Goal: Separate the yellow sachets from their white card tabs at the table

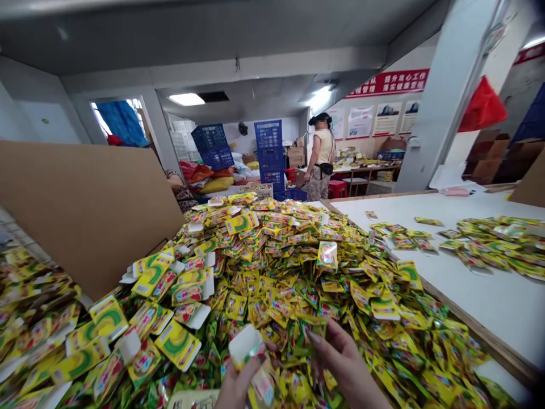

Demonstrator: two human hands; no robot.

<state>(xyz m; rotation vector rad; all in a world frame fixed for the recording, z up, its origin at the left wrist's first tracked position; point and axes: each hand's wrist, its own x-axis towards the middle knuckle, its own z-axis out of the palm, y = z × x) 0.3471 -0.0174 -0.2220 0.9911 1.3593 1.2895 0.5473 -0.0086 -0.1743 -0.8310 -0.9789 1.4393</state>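
Observation:
My left hand [239,382], at the bottom middle, is closed around a small printed box [260,384] with its white flap [246,342] standing open. To its right, my right hand [343,360] pinches a small green and yellow packet [312,322] between thumb and fingers. Both hands are low over a large heap of yellow-green packets [272,298]. Flat yellow boxes with green arcs, such as the box [177,344], lie on the heap's left side, several with white flaps open. A pale container [193,399] is partly visible at the bottom edge.
A cardboard sheet [85,210] stands at the left. On the right, a white table [477,295] with a wooden edge [464,324] bears scattered packets [500,247]. Behind the heap are stacked blue crates [269,150], sacks [217,183] and a standing person [322,153].

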